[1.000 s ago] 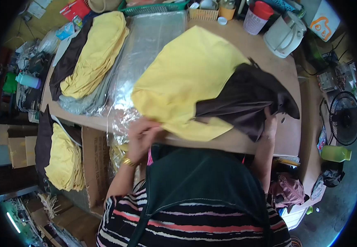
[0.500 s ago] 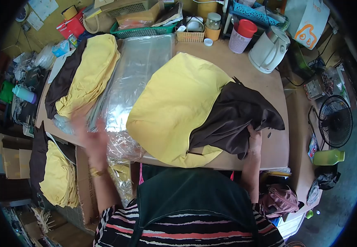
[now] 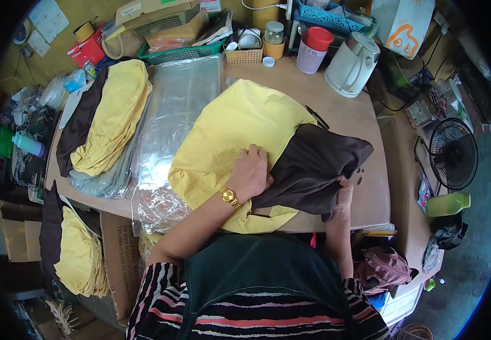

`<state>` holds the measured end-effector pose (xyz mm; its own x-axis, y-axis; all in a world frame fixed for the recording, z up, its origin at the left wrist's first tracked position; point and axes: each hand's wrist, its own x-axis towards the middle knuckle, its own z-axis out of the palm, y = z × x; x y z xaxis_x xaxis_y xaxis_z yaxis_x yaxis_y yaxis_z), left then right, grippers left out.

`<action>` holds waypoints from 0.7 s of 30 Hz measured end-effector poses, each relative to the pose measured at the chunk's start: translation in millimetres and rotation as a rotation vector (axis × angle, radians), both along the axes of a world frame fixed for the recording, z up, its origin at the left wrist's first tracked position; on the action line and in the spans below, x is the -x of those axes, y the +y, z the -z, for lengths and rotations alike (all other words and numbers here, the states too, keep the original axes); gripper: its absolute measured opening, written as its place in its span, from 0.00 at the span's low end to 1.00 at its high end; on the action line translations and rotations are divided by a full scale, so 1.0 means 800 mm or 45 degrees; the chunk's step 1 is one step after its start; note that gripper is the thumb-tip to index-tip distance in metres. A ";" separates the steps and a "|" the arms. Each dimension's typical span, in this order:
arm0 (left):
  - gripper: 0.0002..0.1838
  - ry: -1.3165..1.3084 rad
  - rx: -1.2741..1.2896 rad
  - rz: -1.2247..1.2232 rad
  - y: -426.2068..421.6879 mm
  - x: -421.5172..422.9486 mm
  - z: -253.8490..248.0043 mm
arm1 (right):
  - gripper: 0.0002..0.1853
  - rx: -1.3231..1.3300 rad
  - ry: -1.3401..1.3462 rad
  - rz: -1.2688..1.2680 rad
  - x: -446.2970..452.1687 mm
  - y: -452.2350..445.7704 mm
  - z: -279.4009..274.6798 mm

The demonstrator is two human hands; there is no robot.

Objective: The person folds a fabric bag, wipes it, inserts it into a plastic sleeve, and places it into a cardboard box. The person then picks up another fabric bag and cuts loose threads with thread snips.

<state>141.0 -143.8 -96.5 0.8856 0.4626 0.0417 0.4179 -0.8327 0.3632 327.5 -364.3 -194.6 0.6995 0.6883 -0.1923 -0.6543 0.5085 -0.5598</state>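
Observation:
A yellow and dark brown cloth piece (image 3: pixel 228 124) lies loosely spread on the table in front of me, its two colours meeting along a curved seam. My left hand (image 3: pixel 251 173), with a gold watch at the wrist, rests on the yellow part beside that seam, fingers bent and closed on the fabric. Over on the right, my right hand (image 3: pixel 344 192) grips the lower edge of the dark brown part (image 3: pixel 313 164); some of its fingers are hidden by the cloth. A dark pen-like object (image 3: pixel 317 117) pokes out at the cloth's upper edge.
Clear plastic sheets (image 3: pixel 180 102) lie left of the cloth, beside a folded yellow and brown stack (image 3: pixel 115 113). Another stack (image 3: pixel 78 252) sits lower left by a cardboard box (image 3: pixel 121 255). An electric kettle (image 3: pixel 353 65), cup (image 3: pixel 313 51) and green basket (image 3: pixel 183 54) line the back.
My left hand has moved right, from over the plastic sheets onto the yellow cloth. My right hand still holds the brown part. The whole view has shifted slightly.

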 end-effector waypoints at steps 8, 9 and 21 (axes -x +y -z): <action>0.14 0.072 -0.199 0.110 0.038 -0.003 0.002 | 0.12 0.675 -1.079 0.225 0.031 0.022 -0.021; 0.13 0.050 -0.028 0.094 0.051 -0.006 -0.004 | 0.13 0.554 -0.911 0.242 0.038 0.024 -0.031; 0.05 -0.538 -0.175 0.109 0.055 0.014 -0.092 | 0.27 -0.192 -0.061 -0.212 0.088 0.008 -0.055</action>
